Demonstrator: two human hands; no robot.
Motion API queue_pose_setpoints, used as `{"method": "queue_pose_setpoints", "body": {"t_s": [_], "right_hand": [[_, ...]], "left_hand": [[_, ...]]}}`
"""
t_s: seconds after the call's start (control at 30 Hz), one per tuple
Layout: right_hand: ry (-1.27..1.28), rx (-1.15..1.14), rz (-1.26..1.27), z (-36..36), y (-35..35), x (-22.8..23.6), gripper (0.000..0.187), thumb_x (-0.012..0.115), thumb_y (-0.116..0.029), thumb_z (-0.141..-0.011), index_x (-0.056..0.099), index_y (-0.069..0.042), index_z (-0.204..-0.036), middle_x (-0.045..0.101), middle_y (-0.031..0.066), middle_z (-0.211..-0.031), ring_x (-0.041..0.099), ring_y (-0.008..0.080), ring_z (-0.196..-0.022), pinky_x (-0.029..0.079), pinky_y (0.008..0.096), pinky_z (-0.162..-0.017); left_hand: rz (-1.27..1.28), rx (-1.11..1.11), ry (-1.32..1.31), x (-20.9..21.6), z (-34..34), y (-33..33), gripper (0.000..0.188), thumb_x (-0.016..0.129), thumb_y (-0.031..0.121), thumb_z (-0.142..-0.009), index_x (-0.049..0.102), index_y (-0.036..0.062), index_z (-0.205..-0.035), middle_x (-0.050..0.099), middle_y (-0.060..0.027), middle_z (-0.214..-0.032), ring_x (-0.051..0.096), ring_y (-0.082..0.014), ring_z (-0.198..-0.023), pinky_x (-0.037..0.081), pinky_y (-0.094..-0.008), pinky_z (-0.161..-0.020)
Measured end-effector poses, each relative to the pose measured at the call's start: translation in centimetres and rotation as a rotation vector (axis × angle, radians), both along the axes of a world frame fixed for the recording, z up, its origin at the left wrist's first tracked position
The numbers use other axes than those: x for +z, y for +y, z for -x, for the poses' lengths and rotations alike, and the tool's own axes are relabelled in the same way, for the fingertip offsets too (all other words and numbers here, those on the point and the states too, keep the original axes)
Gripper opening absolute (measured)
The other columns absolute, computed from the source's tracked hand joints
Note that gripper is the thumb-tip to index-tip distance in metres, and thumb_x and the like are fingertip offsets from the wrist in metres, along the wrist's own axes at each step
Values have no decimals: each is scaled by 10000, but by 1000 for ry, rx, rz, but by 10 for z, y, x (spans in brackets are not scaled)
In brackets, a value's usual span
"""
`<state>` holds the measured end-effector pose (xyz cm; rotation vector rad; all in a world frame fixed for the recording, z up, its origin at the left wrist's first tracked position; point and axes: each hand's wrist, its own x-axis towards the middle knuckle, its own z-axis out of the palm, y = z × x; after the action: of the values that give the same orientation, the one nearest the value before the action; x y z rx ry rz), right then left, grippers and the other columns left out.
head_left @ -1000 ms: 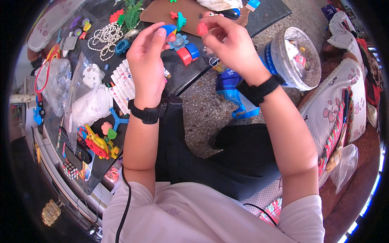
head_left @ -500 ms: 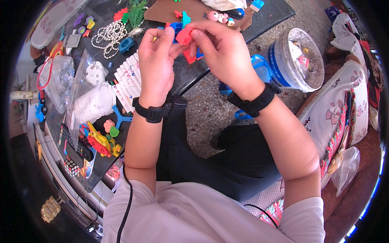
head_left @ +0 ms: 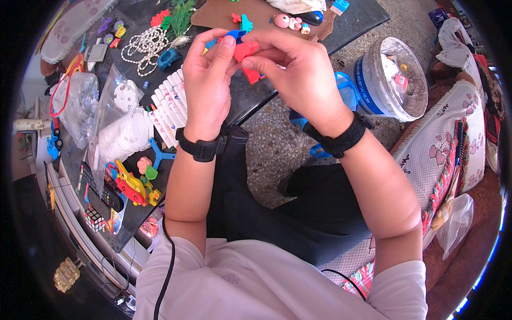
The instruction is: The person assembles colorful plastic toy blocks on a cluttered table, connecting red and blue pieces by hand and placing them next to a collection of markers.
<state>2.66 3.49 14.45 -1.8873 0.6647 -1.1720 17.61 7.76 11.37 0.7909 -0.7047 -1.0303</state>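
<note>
Over the dark table edge both my hands are raised close together, thumbs and fingers pinched. My left hand [head_left: 209, 85] grips a blue toy block [head_left: 236, 34], partly hidden behind its fingers. A red toy block [head_left: 245, 51] is pressed against the blue one, pinched by my right hand [head_left: 306, 72]. The fingers hide how far the two are joined. Below and behind the hands more red [head_left: 252, 76] shows, perhaps part of the same block toy. Black straps circle both wrists.
White markers [head_left: 169, 106] lie left of my hands, near a white bead string [head_left: 144, 50] and plastic bags [head_left: 74, 101]. Toy pieces [head_left: 133, 184] and a puzzle cube [head_left: 94, 218] sit nearer. A bucket [head_left: 368, 85] stands right of the table, beside a covered sofa [head_left: 442, 133].
My right hand has shifted slightly and its thumb has moved down, turning the red block against the blue one. My left hand stays almost in place.
</note>
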Motion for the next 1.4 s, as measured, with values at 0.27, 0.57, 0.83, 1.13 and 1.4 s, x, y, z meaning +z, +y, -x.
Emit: {"method": "queue_pose_setpoints", "body": {"t_s": [0.27,0.57,0.83,1.13,1.4], "right_hand": [[24,67,-179,6,-3,5,178,751,-1,-897,714,9,-1071,777,103,-858,749,127,-736,583,249,-652],[60,-6,-30,10,-5,5,188,745,13,-892,660,6,-1060,774,100,-861,759,168,-779,588,279,-677],[-98,13,-166,8,-7,0,344,798,37,-827,644,22,-1134,779,109,-933,777,192,-890,618,296,-814],[20,-111,19,8,0,7,451,841,0,-785,652,12,-1194,781,119,-914,772,188,-825,620,304,-765],[55,-151,72,4,11,14,436,845,-37,-789,670,-7,-1187,779,102,-887,772,212,-790,619,317,-732]], "left_hand": [[5,-33,-139,-8,-8,0,171,660,175,-1040,669,5,-1066,756,-129,-1003,730,-162,-907,618,-335,-825],[14,-63,-75,-3,-1,2,211,647,162,-1044,656,-6,-1171,755,-127,-1043,739,-172,-912,620,-341,-824],[148,-62,-103,-7,-5,-3,243,662,65,-1015,638,-10,-1245,716,-125,-1193,678,-171,-1106,531,-323,-989],[214,7,-287,-7,-4,-2,271,671,1,-988,617,-19,-1253,705,-117,-1200,696,-181,-1085,546,-304,-966],[282,123,-383,-9,-1,-2,270,673,33,-1001,614,-33,-1256,708,-109,-1190,690,-170,-1082,545,-295,-964]]}}
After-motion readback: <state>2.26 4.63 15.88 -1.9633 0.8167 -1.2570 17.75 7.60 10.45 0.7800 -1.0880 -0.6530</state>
